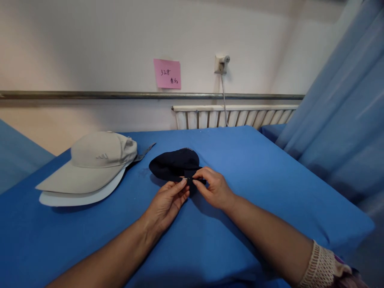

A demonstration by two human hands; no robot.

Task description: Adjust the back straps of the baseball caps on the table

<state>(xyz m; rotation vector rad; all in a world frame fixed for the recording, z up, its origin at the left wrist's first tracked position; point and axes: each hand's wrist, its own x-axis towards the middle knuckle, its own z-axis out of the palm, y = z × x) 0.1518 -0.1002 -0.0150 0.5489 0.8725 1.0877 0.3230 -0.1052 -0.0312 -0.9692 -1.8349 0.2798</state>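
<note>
A dark navy cap (172, 163) lies on the blue-covered table (240, 156), its strap side toward me. My left hand (169, 200) pinches the strap near a small buckle, thumb on top. Close beside it, my right hand (214, 186) holds the dark strap (202, 181) between thumb and fingertips, and the strap's end sticks out past the fingers. The fingers partly cover the buckle. To the left, a light beige cap (97, 150) is stacked on a paler cap whose brim (84, 199) shows underneath.
Behind the table run a metal rail (120, 95) and a white radiator (237, 116). A pink note (168, 74) and a socket with a plugged-in cord (220, 65) are on the wall. A blue curtain (339, 108) hangs at the right.
</note>
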